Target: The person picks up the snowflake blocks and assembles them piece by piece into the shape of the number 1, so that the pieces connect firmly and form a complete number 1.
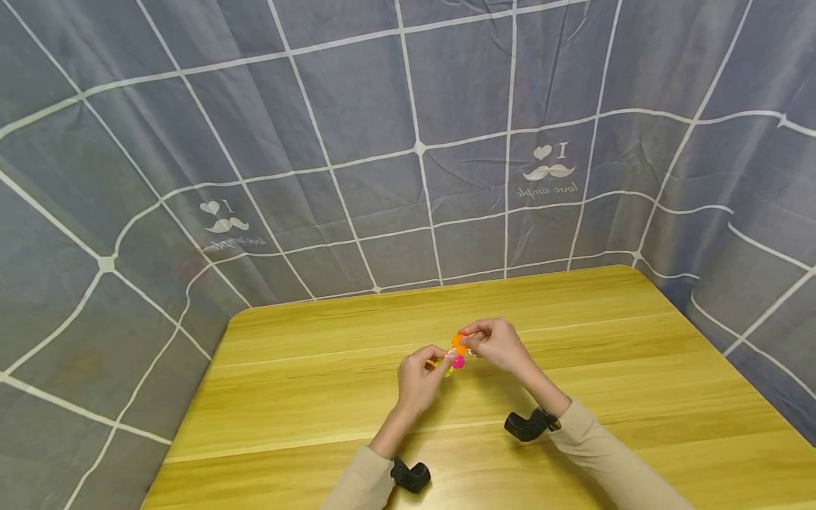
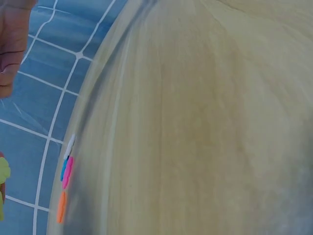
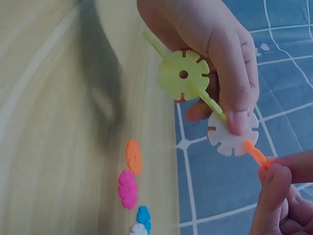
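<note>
above the surface (image 1: pixel 306 404), the left grip (image 1: pixel 417 384) pinches a white disc (image 3: pixel 221 141) joined to yellow discs (image 3: pixel 170 76); the right grip (image 1: pixel 503 346) pinches an orange disc (image 3: pixel 255 153) against its edge. best brace the white disc, match slots, press straight. the left grip partly covers it. below lie a spare orange disc (image 3: pixel 133 157), pink disc (image 3: pixel 127 189), blue disc (image 3: pixel 144 217) and spare white disc (image 3: pixel 139 229).

Open table (image 1: pixel 274 397) offers passage left of the left hand (image 1: pixel 417 382) and right of the right hand (image 1: pixel 502 347). Between the two hands, the joined discs (image 3: pixel 210 102) bar the way. Two black cameras (image 1: pixel 411 476) (image 1: pixel 528 426) narrow the gap between the forearms. Loose discs (image 3: pixel 127 189) obstruct a strip of tabletop. The curtain (image 1: pixel 370 163) limits reach beyond the far edge.
</note>
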A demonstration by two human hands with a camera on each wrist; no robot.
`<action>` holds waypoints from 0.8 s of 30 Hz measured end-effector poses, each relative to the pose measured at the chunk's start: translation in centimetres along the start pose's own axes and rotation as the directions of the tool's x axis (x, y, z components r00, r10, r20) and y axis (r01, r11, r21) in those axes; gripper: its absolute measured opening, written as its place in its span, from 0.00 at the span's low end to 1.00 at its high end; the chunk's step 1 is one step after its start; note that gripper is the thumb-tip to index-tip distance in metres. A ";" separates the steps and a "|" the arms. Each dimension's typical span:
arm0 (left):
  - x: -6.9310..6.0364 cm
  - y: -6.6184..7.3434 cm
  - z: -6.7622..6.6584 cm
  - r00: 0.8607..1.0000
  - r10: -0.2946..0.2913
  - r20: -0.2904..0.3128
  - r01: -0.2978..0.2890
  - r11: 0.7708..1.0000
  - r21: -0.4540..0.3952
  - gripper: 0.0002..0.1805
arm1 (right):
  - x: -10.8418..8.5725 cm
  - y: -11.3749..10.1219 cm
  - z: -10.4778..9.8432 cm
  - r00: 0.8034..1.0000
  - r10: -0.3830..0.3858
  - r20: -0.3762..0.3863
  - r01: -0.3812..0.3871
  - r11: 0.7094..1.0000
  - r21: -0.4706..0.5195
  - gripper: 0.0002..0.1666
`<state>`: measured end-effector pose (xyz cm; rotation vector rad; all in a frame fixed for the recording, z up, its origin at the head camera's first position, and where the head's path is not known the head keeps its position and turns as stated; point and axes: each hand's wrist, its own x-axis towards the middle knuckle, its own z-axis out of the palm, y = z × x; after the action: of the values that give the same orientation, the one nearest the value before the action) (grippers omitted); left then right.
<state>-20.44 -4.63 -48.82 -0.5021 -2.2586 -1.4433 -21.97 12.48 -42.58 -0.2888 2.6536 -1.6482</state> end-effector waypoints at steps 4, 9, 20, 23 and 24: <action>-0.2 0.0 0.1 1.000 0.004 -0.010 -0.003 1.000 0.015 0.06 | -0.2 0.1 0.3 1.000 0.031 0.001 -0.031 1.000 0.000 0.12; -0.4 0.0 0.2 1.000 0.003 -0.010 -0.003 0.999 0.034 0.07 | -0.2 0.5 0.3 0.998 0.057 0.003 -0.057 0.998 0.001 0.11; 0.2 0.2 -0.6 0.995 -0.095 0.030 0.096 0.994 -0.044 0.07 | 0.5 0.8 -0.3 0.996 0.048 0.081 -0.056 0.993 0.104 0.16; 0.3 0.1 -0.7 0.988 -0.131 0.080 0.138 0.986 -0.092 0.07 | 0.6 1.0 -0.2 0.994 0.066 0.083 -0.075 0.991 0.113 0.15; 0.3 0.1 -0.7 0.985 -0.140 0.097 0.151 0.982 -0.113 0.07 | 0.7 1.1 -0.2 0.994 0.065 0.087 -0.074 0.991 0.114 0.16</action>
<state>-20.56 -5.22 -48.31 -0.4538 -2.3301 -1.6678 -22.82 13.02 -43.36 -0.2541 2.4672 -1.7220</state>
